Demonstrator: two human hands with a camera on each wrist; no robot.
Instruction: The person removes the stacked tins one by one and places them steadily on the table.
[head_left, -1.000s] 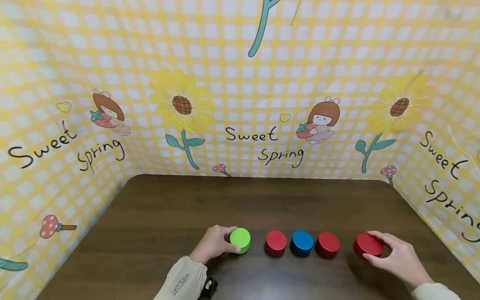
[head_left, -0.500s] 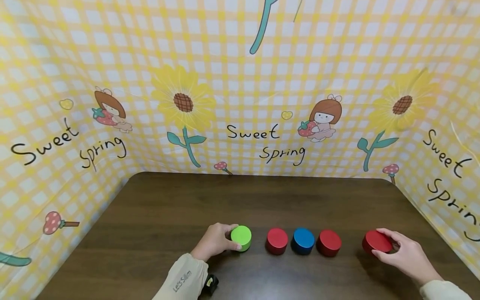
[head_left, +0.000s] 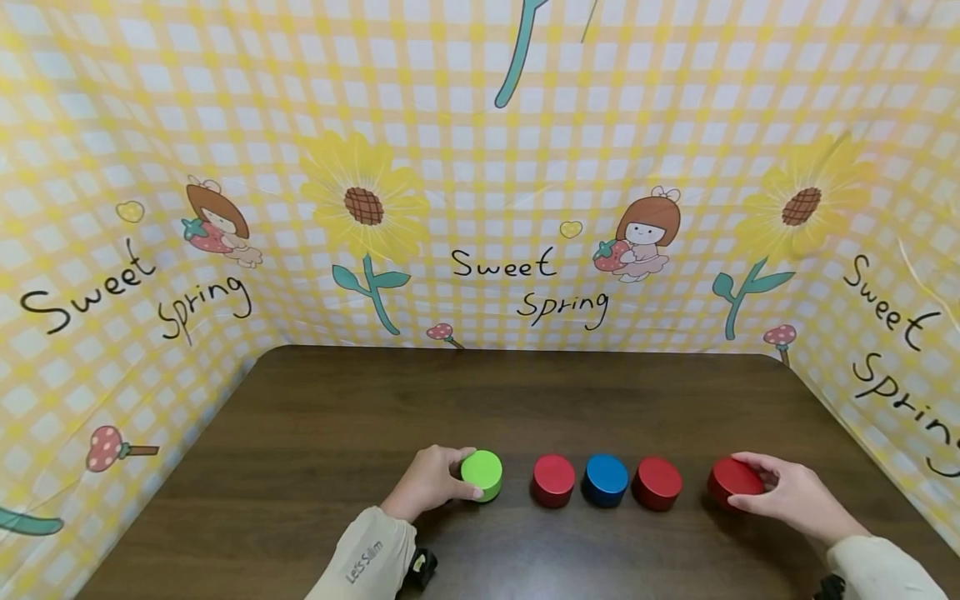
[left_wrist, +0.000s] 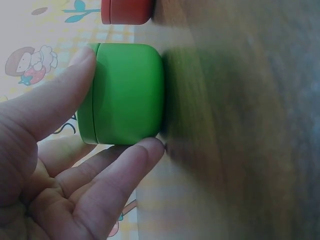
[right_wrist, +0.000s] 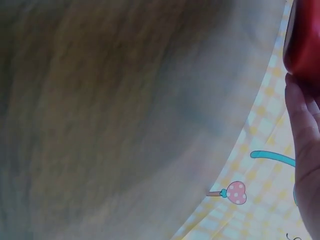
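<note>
At the left of a row of small round lidded tins, my left hand grips a green tin by its sides, thumb nearer me. The left wrist view shows the green tin's side and lid seam, with its base at the wooden tabletop. My right hand holds a red tin between thumb and fingers at the row's right end. Whether that tin touches the table, I cannot tell. Between the hands stand a red tin, a blue tin and another red tin. The right wrist view catches only part of the held red tin.
The dark wooden table stretches behind the row. A yellow checked cloth with printed flowers hangs along its back and both sides. A black strap sits by the left sleeve.
My right hand moved right with its red tin, then came back left towards the row. My left hand stayed on the green tin, and the middle tins have not moved.
</note>
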